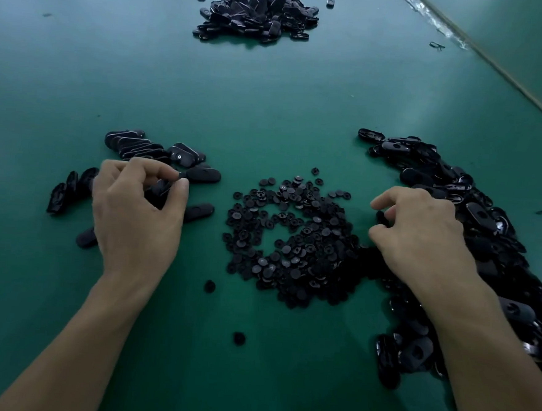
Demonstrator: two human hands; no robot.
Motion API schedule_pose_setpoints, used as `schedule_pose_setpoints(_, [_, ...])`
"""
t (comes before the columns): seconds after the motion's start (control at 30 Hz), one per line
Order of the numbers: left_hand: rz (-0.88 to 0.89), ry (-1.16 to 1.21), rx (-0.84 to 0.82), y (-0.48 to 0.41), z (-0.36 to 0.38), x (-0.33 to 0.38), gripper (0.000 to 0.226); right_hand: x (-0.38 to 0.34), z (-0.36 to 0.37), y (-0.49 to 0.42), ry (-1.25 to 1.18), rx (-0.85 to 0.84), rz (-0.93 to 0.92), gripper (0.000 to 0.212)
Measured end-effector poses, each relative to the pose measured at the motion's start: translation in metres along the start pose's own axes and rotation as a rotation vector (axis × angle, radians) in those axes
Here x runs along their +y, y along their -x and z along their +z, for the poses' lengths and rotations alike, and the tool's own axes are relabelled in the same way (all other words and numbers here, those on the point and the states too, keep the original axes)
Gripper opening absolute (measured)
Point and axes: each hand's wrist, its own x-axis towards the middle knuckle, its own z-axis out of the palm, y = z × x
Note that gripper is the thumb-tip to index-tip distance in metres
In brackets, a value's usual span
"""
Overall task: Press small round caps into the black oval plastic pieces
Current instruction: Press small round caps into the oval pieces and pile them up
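Legible text, labels, brands, numbers, signs: none. Black oval pieces (483, 217), round caps (316, 266) and green table (270, 109) beneath them: no readable marking.

Head view, looking down, close above table (270, 102)

left hand (134, 208): fingers curled, pinching a black oval piece (160, 188) | right hand (421, 235): fingers curled at edge of cap pile (293, 239), grasp unclear | oval heap (486, 226): right, under right forearm | oval cluster (151, 149): just beyond left hand | far heap (257, 11): well apart, on green table (270, 109)
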Motion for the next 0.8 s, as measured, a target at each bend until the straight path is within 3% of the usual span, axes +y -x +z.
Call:
schedule_pose_setpoints(0.13, [0.17, 0.118, -0.011, 0.008, 0.001, 0.01, 0.014, -0.002, -0.004, 0.0, -0.102, 0.071, -0.031, 0.032])
schedule_pose_setpoints(0.23, [0.228, 0.242, -0.096, 0.017, 0.006, 0.023, 0.011, -0.01, -0.007, 0.003, -0.223, 0.114, -0.223, 0.031])
schedule_pose_setpoints(0.37, [0.122, 0.48, -0.351, 0.029, 0.009, 0.033, 0.018, -0.031, -0.002, 0.012, -0.631, -0.169, -0.384, 0.032])
schedule_pose_setpoints(0.47, [0.043, 0.597, -0.435, 0.028, 0.007, 0.035, 0.021, -0.046, 0.01, 0.019, -0.797, -0.344, -0.481, 0.031])
schedule_pose_setpoints(0.57, [-0.024, 0.711, -0.464, 0.025, 0.008, 0.034, 0.013, -0.055, 0.017, 0.023, -0.816, -0.381, -0.52, 0.028])
schedule_pose_setpoints(0.8, [-0.072, 0.809, -0.439, 0.022, 0.009, 0.031, 0.005, -0.056, 0.024, 0.022, -0.725, -0.276, -0.464, 0.007])
